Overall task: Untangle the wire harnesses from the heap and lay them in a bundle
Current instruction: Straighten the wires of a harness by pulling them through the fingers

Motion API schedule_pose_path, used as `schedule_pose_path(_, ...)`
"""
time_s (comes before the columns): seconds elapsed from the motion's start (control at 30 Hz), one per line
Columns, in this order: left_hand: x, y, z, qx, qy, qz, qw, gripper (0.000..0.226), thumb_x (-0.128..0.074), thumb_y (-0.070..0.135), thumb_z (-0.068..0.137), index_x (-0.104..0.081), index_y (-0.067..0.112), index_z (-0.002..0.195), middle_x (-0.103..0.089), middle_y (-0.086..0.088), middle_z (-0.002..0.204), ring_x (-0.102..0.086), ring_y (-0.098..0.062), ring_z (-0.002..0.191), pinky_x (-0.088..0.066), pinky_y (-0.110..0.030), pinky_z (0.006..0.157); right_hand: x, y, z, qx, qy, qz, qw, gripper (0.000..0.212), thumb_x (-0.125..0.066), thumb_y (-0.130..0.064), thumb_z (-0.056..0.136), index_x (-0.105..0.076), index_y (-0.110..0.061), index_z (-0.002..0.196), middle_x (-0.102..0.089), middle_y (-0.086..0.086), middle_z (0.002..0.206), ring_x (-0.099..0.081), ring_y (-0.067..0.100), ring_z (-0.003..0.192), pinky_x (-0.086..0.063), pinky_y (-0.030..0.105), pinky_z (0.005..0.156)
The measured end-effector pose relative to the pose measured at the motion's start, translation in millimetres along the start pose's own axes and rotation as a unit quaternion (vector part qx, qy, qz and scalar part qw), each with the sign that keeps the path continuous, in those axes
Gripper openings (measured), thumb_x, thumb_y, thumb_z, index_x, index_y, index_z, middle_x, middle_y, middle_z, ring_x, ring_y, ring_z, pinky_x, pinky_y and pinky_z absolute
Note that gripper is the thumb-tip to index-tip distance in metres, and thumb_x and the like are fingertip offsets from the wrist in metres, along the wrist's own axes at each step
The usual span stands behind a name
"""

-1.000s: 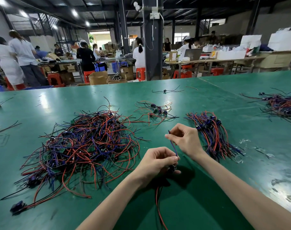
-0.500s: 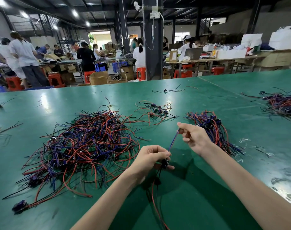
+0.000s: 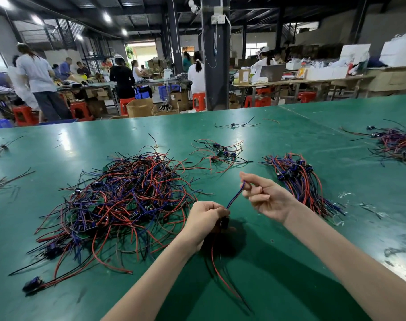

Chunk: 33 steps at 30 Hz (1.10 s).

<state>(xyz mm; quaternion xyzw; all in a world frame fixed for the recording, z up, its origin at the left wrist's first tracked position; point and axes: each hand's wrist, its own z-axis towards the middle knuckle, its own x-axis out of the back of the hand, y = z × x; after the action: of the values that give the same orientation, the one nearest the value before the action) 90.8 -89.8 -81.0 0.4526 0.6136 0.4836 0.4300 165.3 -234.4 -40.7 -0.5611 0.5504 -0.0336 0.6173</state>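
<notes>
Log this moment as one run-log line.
left hand: grips black connector | right hand: pinches blue-red wire | tangled red-blue wire heap: left | sorted bundle: right

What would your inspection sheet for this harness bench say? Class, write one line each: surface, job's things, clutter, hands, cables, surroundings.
Surface: green table, glossy.
Job's things: tangled heap at left; laid bundle at right; one harness between the hands.
Clutter: loose harnesses behind; clear plastic scraps beside the bundle.
Grippers: left hand grips the harness's connector end; right hand pinches its blue wire.
Cables: red and black leads trail below the left hand.
Surroundings: workers, red stools, cardboard boxes beyond the table.
</notes>
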Motion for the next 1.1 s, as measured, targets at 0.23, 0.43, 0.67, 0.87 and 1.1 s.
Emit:
schedule_pose_path(0.23, -2, -3, -4, -0.017, -0.01, 0.014, 1.0, 0.021, -0.06, -0.007, 0.085, -0.058, 0.0, 0.065, -0.052, -0.011, 0.054, -0.05, -0.015, 0.045, -0.056, -0.031, 0.05, -6, 9, -1, -0.026, -0.037, -0.044, 0.998, 0.017, -0.065, -0.015, 0.07, -0.051, -0.011, 0.06, -0.054, 0.001, 0.053, -0.035, 0.001, 0.029, -0.023, 0.007, 0.025)
schedule_pose_path(0.43, -3, -1, -5, -0.016, -0.017, 0.026, 0.999, 0.017, -0.061, -0.004, 0.086, -0.059, 0.001, 0.069, -0.053, -0.01, 0.059, -0.055, -0.015, 0.047, -0.058, -0.033, 0.053, 7, -8, -1, -0.015, -0.03, 0.115, 0.993, 0.033, -0.083, -0.004, 0.052, -0.053, -0.004, 0.066, -0.054, 0.005, 0.052, -0.042, 0.002, 0.03, -0.031, 0.01, 0.026)
schedule_pose_path(0.67, -2, 3, -13, -0.009, -0.063, 0.017, 0.998, 0.018, -0.056, -0.01, 0.086, -0.065, 0.0, 0.074, -0.058, -0.009, 0.063, -0.053, -0.012, 0.049, -0.058, -0.03, 0.052, 7, -7, 8, 0.109, 0.066, -0.021, 0.992, 0.016, -0.065, -0.009, 0.076, -0.05, -0.006, 0.071, -0.056, 0.003, 0.054, -0.041, 0.0, 0.032, -0.027, 0.007, 0.028)
schedule_pose_path(0.87, -6, 6, -22, -0.085, -0.129, 0.002, 0.988, 0.019, -0.058, -0.004, 0.087, -0.072, 0.006, 0.079, -0.063, -0.008, 0.072, -0.056, -0.011, 0.057, -0.055, -0.026, 0.057, 37, -3, 18, 0.291, 0.194, -0.214, 0.912, 0.023, -0.067, -0.001, 0.082, -0.053, -0.006, 0.066, -0.062, 0.005, 0.048, -0.044, 0.005, 0.034, -0.031, 0.015, 0.032)
schedule_pose_path(1.1, -3, 19, -22, -0.154, -0.086, -0.047, 0.983, 0.02, -0.062, -0.004, 0.084, -0.076, 0.008, 0.076, -0.066, -0.01, 0.073, -0.058, -0.01, 0.058, -0.055, -0.026, 0.057, 30, 26, 24, 0.347, 0.164, -0.49, 0.783, 0.023, -0.07, -0.003, 0.081, -0.055, -0.011, 0.066, -0.058, -0.004, 0.048, -0.049, 0.006, 0.036, -0.037, 0.018, 0.035)
